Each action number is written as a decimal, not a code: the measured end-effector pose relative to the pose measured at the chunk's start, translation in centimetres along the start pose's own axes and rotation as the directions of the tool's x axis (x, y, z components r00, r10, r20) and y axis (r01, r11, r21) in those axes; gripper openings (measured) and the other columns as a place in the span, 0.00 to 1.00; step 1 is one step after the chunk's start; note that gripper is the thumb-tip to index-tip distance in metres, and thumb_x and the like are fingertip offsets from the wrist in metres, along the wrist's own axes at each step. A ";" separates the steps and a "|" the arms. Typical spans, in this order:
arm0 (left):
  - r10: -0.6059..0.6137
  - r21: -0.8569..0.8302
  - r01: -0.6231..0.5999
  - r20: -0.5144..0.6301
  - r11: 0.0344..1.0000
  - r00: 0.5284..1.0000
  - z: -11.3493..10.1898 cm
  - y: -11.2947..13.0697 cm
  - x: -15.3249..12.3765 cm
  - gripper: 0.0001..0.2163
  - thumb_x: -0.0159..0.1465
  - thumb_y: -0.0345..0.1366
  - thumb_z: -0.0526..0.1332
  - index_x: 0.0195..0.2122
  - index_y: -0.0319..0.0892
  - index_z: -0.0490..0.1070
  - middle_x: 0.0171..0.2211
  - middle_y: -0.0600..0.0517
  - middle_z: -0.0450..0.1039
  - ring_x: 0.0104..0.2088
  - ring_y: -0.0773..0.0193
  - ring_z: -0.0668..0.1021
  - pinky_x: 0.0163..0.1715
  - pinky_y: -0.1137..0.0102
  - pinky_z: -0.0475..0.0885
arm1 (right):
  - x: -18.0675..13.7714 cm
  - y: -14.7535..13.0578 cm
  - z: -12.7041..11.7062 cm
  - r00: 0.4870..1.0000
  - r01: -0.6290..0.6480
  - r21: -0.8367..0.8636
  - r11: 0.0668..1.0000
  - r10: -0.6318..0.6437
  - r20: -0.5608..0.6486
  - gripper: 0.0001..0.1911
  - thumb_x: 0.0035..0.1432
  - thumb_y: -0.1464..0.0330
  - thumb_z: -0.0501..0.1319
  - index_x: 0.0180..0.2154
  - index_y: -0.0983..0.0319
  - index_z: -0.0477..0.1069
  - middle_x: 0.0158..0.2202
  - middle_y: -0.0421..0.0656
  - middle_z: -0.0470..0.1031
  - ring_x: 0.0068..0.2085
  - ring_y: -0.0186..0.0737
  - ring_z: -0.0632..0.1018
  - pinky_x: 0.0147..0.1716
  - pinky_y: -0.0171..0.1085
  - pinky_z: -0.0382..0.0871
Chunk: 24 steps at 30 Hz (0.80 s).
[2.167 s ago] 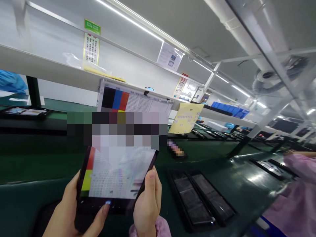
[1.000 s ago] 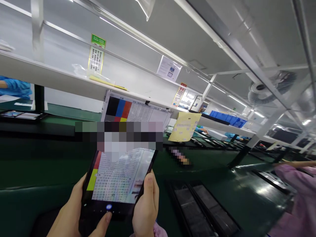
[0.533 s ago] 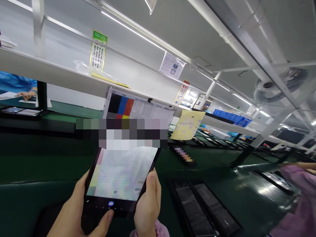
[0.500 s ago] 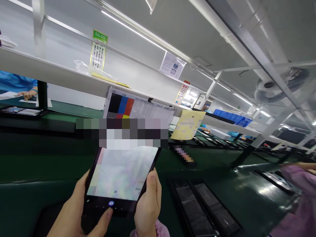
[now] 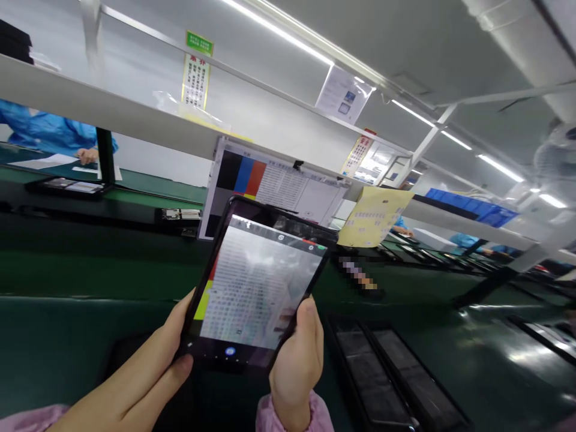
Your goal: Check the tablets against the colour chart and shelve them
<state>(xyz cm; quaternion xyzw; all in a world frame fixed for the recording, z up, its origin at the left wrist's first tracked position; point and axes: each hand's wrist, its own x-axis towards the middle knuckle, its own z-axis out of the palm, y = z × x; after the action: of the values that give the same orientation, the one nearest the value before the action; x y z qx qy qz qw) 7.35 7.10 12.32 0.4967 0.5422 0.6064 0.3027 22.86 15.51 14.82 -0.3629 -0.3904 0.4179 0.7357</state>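
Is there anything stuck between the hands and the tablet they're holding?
No, nothing visible. The left hand lies right against the tablet at its lower left edge, and the right hand grips its right edge with the thumb on the frame. The colour chart stands apart behind it.

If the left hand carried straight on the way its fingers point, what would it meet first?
The left hand points up and right, already touching the lower left corner of the black tablet with its lit screen. So probably the tablet, held on its other edge by the right hand.
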 end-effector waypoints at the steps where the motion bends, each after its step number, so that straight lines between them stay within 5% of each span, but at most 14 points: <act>1: 0.006 -0.005 -0.005 0.024 1.000 1.000 -0.2 0.1 0.1 0.26 0.72 0.52 0.56 0.71 0.59 0.64 0.70 0.60 0.65 0.73 0.53 0.62 0.71 0.66 0.58 | 0.1 -0.1 0.1 1.000 0.004 0.007 1.000 -0.004 0.006 0.29 0.62 0.43 0.67 0.48 0.61 0.84 0.46 0.48 0.84 0.50 0.52 0.83 0.50 0.44 0.80; 8: -0.001 -0.064 0.001 0.012 0.998 1.000 -0.9 -0.9 0.4 0.27 0.70 0.54 0.62 0.68 0.57 0.68 0.72 0.59 0.59 0.75 0.50 0.53 0.72 0.59 0.54 | 0.4 -0.1 0.0 0.999 0.031 -0.028 0.999 -0.031 0.010 0.27 0.65 0.45 0.66 0.50 0.61 0.83 0.47 0.47 0.84 0.52 0.51 0.82 0.51 0.43 0.79; 13: -0.321 -0.240 0.330 0.075 0.913 0.944 -3.7 -5.2 0.7 0.31 0.60 0.57 0.71 0.62 0.52 0.76 0.69 0.54 0.65 0.73 0.43 0.60 0.71 0.53 0.52 | -0.6 1.4 0.3 0.991 -0.080 -0.086 0.993 0.088 0.097 0.30 0.65 0.43 0.64 0.51 0.60 0.82 0.47 0.47 0.83 0.53 0.50 0.81 0.52 0.42 0.78; 16: -0.475 -0.395 0.422 -0.042 0.816 0.879 -4.6 -8.2 -0.7 0.26 0.60 0.51 0.73 0.58 0.50 0.80 0.67 0.53 0.70 0.72 0.44 0.62 0.70 0.56 0.57 | -1.8 3.7 0.2 0.944 -0.188 -0.206 0.960 0.235 0.232 0.31 0.67 0.41 0.60 0.52 0.60 0.81 0.49 0.47 0.83 0.53 0.49 0.81 0.51 0.41 0.77; 18: -0.555 -0.486 0.428 -0.148 0.762 0.819 -4.8 -10.0 -2.3 0.23 0.61 0.46 0.74 0.56 0.49 0.80 0.66 0.54 0.71 0.73 0.48 0.61 0.70 0.60 0.59 | -2.0 5.6 -0.3 0.868 -0.227 -0.311 0.923 0.336 0.366 0.32 0.70 0.41 0.56 0.51 0.61 0.81 0.48 0.47 0.83 0.49 0.48 0.81 0.48 0.41 0.77; 21: -0.728 -0.575 0.522 -0.203 0.630 0.655 -5.5 -12.2 -5.3 0.21 0.60 0.43 0.74 0.54 0.47 0.80 0.62 0.52 0.75 0.70 0.49 0.66 0.69 0.60 0.60 | -0.6 8.6 -1.8 0.769 -0.113 -0.456 0.883 0.368 0.522 0.31 0.75 0.46 0.50 0.48 0.62 0.81 0.42 0.46 0.83 0.39 0.44 0.81 0.42 0.40 0.75; 24: -0.832 -0.531 0.648 -0.254 0.546 0.493 -6.7 -13.3 -8.0 0.18 0.64 0.45 0.71 0.53 0.45 0.79 0.61 0.51 0.76 0.68 0.49 0.70 0.70 0.58 0.59 | 2.5 11.3 -4.0 0.839 0.191 -0.602 0.775 0.190 0.510 0.24 0.76 0.54 0.50 0.49 0.60 0.80 0.45 0.47 0.83 0.44 0.46 0.81 0.48 0.45 0.74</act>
<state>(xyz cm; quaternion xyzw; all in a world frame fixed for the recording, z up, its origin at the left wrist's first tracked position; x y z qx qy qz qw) 1.42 0.56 -2.10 -0.0248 0.6374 0.6026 0.4796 23.46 21.32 4.05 -0.4542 -0.6996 0.3472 0.4286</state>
